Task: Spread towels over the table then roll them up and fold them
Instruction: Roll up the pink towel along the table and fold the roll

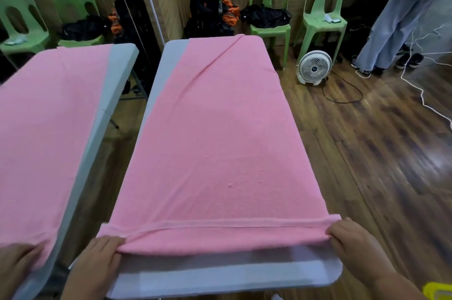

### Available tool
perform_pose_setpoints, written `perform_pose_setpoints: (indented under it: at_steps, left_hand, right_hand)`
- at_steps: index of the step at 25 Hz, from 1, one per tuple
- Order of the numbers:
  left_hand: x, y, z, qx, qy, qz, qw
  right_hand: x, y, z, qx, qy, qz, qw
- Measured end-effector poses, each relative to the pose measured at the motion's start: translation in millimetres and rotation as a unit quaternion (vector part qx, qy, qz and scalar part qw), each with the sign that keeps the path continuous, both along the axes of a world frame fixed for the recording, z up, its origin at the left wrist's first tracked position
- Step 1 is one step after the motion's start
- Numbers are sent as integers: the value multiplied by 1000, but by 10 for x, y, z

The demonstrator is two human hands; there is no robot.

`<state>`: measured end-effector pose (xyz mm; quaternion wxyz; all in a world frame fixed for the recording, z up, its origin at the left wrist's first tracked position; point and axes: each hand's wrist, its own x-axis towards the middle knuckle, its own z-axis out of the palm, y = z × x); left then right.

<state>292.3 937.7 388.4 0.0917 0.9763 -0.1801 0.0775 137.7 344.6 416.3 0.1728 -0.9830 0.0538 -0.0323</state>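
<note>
A pink towel (215, 133) lies spread lengthwise over the white table (220, 277), with a long diagonal crease near its far end. The near edge is turned over into a narrow roll (220, 228) that runs across the table. My left hand (97, 260) grips the roll's left end and my right hand (354, 248) grips its right end. A bare strip of table shows between the roll and the near edge.
A mirror on the left repeats the table, towel and a hand (14, 265). Green chairs (269, 5) with black bags line the far wall. A white fan (314, 67) and cables (415, 89) lie on the wooden floor at right, where a person (396, 18) stands.
</note>
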Motion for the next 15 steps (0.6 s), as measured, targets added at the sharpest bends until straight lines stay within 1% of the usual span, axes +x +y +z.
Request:
perform_pose_setpoints:
  at_steps: [3,5,6,8,9,10,11,13,14,15]
  left_hand:
    - [-36,96,214,-39,52,-24,998]
    - [192,46,359,-55,73,-30,995]
    - [367,2,414,-59,76,-27,995]
    - [706,-77,513,-31,102,-23,994]
    - [827,-98,521,-1,91,-27,995]
    - [881,-105,492,35,68,-33,997]
    - [862,-115,458,54,39,-50,997]
    - [696,-80,336,73,19,-124,989]
    - [636,-46,260,67,41,-141,987]
    - [619,-26,220,56,69,-139,986]
  right_hand:
    - [138,-91,249,33,67,-46,996]
    - [414,-184,347,51,102,-67,991]
    - [581,-251,355,45,119,-78,989]
    - [849,-249,423,55,140,-122,981]
    - [919,-205,439,13,113,-113,987]
    - [932,-149,398,-47,73,-83,993]
    - [885,-36,365,-83,54,-48,994]
    - [696,241,194,-108,49,36,992]
    - [616,324,88,-109,54,54,991]
    - [563,352,12,-97,64,42,992]
